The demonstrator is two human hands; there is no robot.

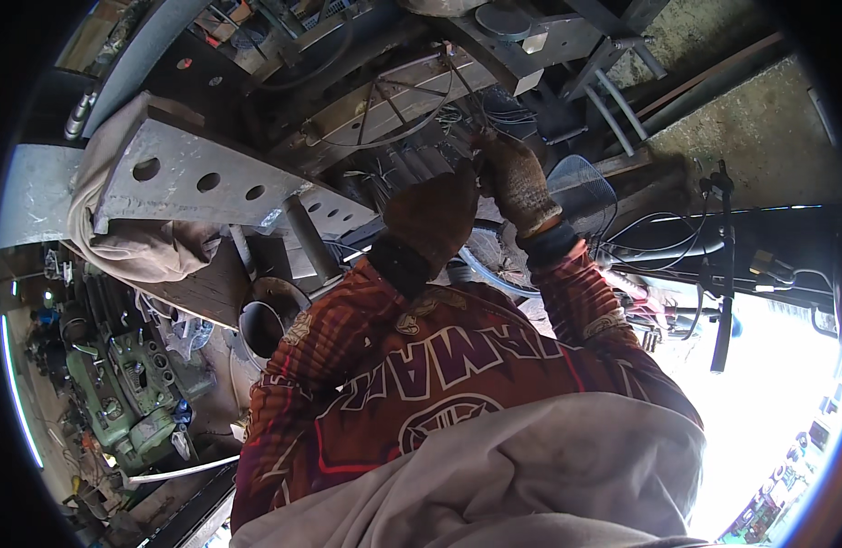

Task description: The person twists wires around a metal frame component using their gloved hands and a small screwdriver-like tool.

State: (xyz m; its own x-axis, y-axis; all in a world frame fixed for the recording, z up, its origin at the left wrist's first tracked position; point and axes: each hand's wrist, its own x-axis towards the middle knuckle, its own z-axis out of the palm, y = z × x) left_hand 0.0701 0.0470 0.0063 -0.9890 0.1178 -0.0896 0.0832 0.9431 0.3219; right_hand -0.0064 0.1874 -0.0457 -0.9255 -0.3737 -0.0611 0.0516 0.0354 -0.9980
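Observation:
Both of my hands wear brown knit work gloves and meet in front of my chest. My left hand point(432, 215) is closed, its fingers mostly hidden behind the back of the glove. Close beside it on the right, my right hand point(520, 181) is closed too, fingertips pointing up toward the left hand. What lies between the fingers is too small and dark to make out. Just beyond my fingertips a thin dark rod point(467, 89) slants up to a metal beam point(407, 105). A thin metal hoop with crossing spokes point(384, 143) stands against that beam.
A steel beam with round holes point(179, 173), draped with a beige cloth point(133, 247), juts in from the left. Green machinery point(120, 384) stands at lower left. A blue mesh fan guard point(581, 190) sits right of my hands, near loose black cables point(663, 242).

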